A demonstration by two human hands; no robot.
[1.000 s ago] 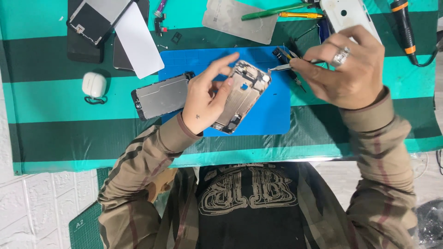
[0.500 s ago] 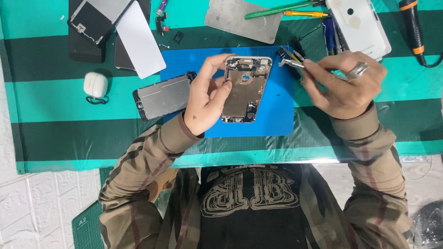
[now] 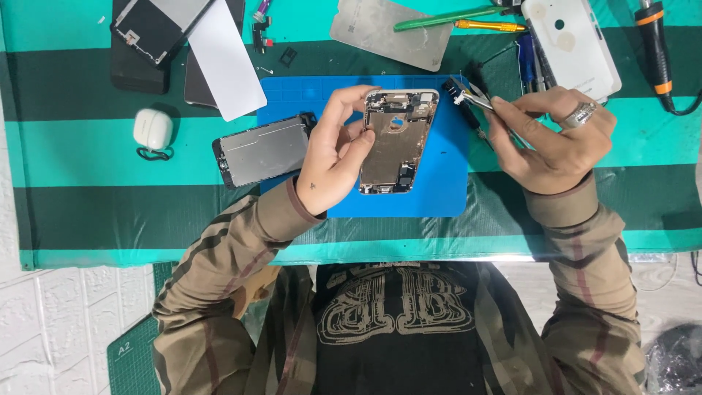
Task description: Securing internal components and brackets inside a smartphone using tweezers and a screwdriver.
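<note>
At the centre of the frame, the left hand (image 3: 333, 164) grips an opened phone shell (image 3: 395, 143) by its left edge, over the blue mat (image 3: 439, 190). To its right, the right hand (image 3: 556, 143) pinches tweezers (image 3: 475, 100), which hold what may be a small dark part, just beside the shell's upper corner. A detached screen (image 3: 263, 150) lies left of the mat.

The left hand (image 3: 333, 164) holds an opened phone housing (image 3: 397, 143) over a blue mat (image 3: 439, 183); the right hand (image 3: 556, 143) grips tweezers (image 3: 474, 99).
</note>
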